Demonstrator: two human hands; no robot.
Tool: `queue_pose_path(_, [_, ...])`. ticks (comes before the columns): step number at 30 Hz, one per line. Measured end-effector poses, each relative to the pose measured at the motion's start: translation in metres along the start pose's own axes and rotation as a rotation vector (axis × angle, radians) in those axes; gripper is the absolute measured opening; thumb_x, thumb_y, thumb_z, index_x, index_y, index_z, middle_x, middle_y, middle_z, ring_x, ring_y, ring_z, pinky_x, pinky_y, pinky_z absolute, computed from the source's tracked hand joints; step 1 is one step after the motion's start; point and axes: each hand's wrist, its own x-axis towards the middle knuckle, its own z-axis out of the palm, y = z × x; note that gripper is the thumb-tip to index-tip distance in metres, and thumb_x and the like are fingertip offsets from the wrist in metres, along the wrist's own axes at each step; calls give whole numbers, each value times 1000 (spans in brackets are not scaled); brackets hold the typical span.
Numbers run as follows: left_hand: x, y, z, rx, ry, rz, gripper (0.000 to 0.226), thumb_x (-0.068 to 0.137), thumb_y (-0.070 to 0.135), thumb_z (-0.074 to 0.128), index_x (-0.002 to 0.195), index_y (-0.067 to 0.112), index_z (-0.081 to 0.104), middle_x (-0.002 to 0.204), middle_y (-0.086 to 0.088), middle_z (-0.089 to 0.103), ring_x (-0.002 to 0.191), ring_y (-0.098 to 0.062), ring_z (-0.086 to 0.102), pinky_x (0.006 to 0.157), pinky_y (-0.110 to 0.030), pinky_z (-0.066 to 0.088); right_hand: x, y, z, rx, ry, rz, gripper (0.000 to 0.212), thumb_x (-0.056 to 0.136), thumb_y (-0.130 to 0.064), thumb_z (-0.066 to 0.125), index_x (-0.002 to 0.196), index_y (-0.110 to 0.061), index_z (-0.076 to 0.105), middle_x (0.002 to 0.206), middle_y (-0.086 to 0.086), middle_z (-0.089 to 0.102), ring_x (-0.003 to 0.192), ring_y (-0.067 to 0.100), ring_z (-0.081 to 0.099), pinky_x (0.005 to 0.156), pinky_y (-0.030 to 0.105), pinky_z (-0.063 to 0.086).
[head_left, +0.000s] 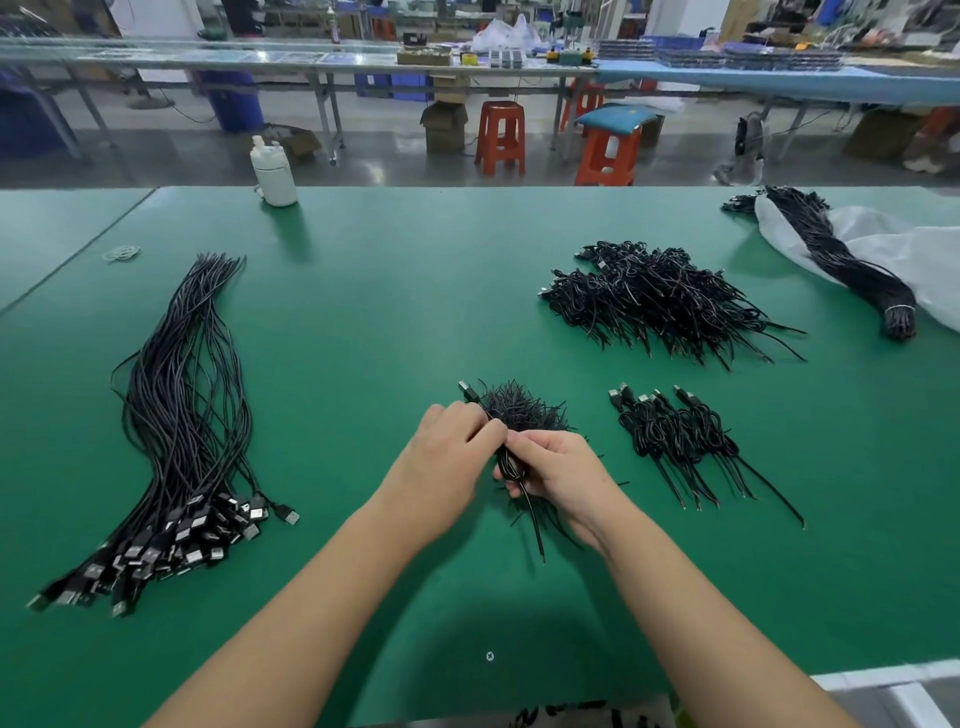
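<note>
I saw the left hand (447, 457) and right hand (558, 475) both pinching one coiled cable (508, 464), apparently tying it; finished coils (675, 436) lay right of it, many straight cables (187, 415) left.

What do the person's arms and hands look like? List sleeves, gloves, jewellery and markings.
Both are bare. The left hand and right hand wear no gloves, and no ring shows on the visible fingers. The left forearm and right forearm carry no sleeve, watch, bracelet or marking up to the picture's lower edge.
</note>
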Motion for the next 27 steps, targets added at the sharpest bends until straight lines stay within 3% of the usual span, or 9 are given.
queue_pose_path(4, [-3, -4, 4, -4, 72, 78, 27, 74, -2, 43, 91, 14, 56, 85, -4, 53, 75, -24, 44, 68, -33, 32, -1, 2, -1, 3, -35, -2, 27, 98, -20, 60, 76, -11, 73, 72, 12, 69, 58, 14, 62, 53, 20, 49])
queue_pose_path(10, [-9, -7, 18, 1, 132, 117, 27, 78, -2, 44, 97, 16, 53, 87, -4, 53, 77, -23, 45, 69, -32, 34, 2, 9, -5, 9, -50, 53, 25, 99, -17, 57, 97, 5, 69, 74, 12, 66, 61, 13, 65, 57, 24, 51])
queue_pose_path(14, [-12, -10, 32, 6, 149, 68, 15, 88, 3, 56, 99, 12, 61, 89, -4, 57, 77, -25, 51, 70, -34, 39, 4, 10, -9, 3, -28, 61, 20, 98, -20, 59, 94, -5, 73, 78, 9, 70, 69, 13, 68, 60, 24, 54])
queue_pose_path(16, [-13, -11, 38, -35, 165, -11, 9, 95, 16, 55, 102, 13, 61, 91, -2, 59, 80, -23, 52, 74, -34, 40, 5, 9, -13, -22, -8, 58, 17, 96, -22, 62, 92, -10, 73, 81, 7, 73, 72, 13, 67, 63, 24, 55])
queue_pose_path(19, [-23, -23, 47, -91, 142, -316, 27, 97, 25, 43, 107, 9, 62, 95, -6, 64, 84, -24, 56, 78, -36, 42, 4, 4, -27, -113, 44, 41, 13, 93, -24, 67, 94, -13, 74, 88, 5, 76, 77, 12, 68, 67, 24, 55])
queue_pose_path(22, [-48, -45, 60, -35, 38, -583, 31, 94, 19, 43, 109, 4, 65, 99, -11, 66, 88, -30, 59, 78, -42, 46, 4, -6, -50, -260, 132, 40, 15, 91, -28, 68, 98, -16, 74, 88, 0, 76, 78, 12, 68, 68, 22, 53])
queue_pose_path(27, [-67, -60, 76, 90, -22, -710, 20, 87, 4, 62, 106, 4, 65, 97, -11, 63, 85, -31, 55, 72, -41, 42, 8, -22, -102, -456, 348, 11, 11, 90, -27, 68, 96, -19, 74, 80, -4, 75, 75, 14, 70, 58, 18, 51])
